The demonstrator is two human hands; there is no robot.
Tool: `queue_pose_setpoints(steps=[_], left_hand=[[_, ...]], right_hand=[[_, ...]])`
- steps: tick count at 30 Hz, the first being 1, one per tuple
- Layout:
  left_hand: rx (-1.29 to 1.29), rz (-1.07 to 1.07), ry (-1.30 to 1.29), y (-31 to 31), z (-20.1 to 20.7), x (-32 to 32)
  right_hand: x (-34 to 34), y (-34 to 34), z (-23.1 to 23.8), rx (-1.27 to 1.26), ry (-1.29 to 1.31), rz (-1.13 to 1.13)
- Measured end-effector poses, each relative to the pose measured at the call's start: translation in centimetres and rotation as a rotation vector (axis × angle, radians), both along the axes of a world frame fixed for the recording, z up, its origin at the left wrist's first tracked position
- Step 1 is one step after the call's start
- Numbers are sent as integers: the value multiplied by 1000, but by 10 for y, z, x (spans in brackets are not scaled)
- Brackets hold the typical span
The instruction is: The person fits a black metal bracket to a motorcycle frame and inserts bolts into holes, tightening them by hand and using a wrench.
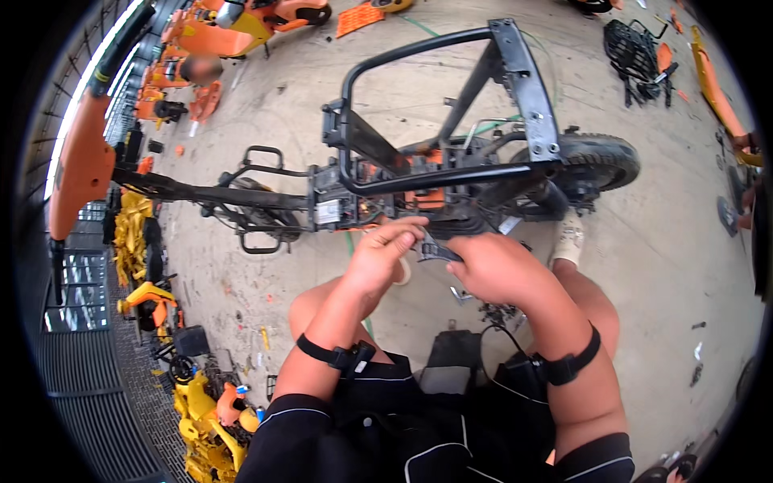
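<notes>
My left hand [377, 256] and my right hand [493, 264] are close together, just in front of a stripped scooter frame [439, 187]. Between them is a small dark grey part [436, 251], slightly curved, whose exact kind I cannot make out. The right fingers are wrapped round its right end. At its left end, my left thumb and fingers pinch it, with the index finger stretched along the top. The black frame lies across the view, with a raised tube loop, exposed wiring and orange pieces inside. Its rear wheel [600, 163] is at the right.
An orange handlebar cover [83, 171] rises at the far left. Yellow and orange body panels [211, 410] are heaped at the lower left. Part-dismantled orange scooters [213, 36] stand at the upper left. Black scrap parts [632, 56] lie at the upper right, and a person is at the right edge.
</notes>
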State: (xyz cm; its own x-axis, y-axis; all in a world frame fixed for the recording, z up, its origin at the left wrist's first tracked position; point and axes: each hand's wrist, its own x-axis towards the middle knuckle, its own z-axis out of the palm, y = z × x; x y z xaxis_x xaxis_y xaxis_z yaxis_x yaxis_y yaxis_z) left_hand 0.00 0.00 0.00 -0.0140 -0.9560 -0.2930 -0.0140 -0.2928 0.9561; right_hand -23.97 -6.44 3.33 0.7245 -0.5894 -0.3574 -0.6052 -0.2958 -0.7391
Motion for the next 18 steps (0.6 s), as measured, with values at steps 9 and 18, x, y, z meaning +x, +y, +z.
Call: queue_pose_setpoints(steps=[9, 18], left_hand=[[-213, -84, -57, -17, -12, -20], [-290, -88, -75, -8, -22, -8]], right_hand=[[13, -8, -19, 616, -143, -284], [32, -2, -44, 781, -276, -366]])
